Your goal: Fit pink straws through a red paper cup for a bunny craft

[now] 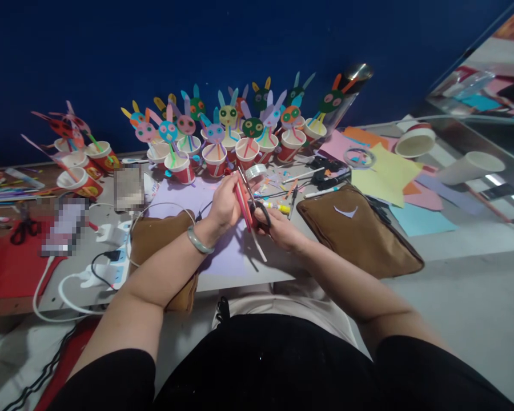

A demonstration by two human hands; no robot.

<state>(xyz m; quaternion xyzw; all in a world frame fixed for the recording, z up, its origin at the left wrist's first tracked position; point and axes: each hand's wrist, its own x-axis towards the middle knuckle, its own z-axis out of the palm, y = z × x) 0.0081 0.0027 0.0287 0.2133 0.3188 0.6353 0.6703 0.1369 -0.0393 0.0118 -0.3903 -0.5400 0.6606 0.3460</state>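
Above the table's front middle, my left hand [226, 202] is closed on thin pink and red strips [242, 204], which stand between my two hands. My right hand [274, 224] grips black-handled scissors [261, 216]; their blades point up and away, alongside the strips. A pale stick [259, 249] slants down below the hands. Purple paper [225, 257] lies underneath on the table. Just behind my hands is a roll of clear tape [256, 173]. How far the blades are apart is too blurred to tell.
Red and white paper cups [215, 160] with colourful paper rabbit heads line the back. Brown pouches [360, 234] lie on both sides. Coloured paper [381, 174] is piled at the right. At the left are a power strip [122, 257], cables, a phone [65, 225] and another pair of scissors [24, 225].
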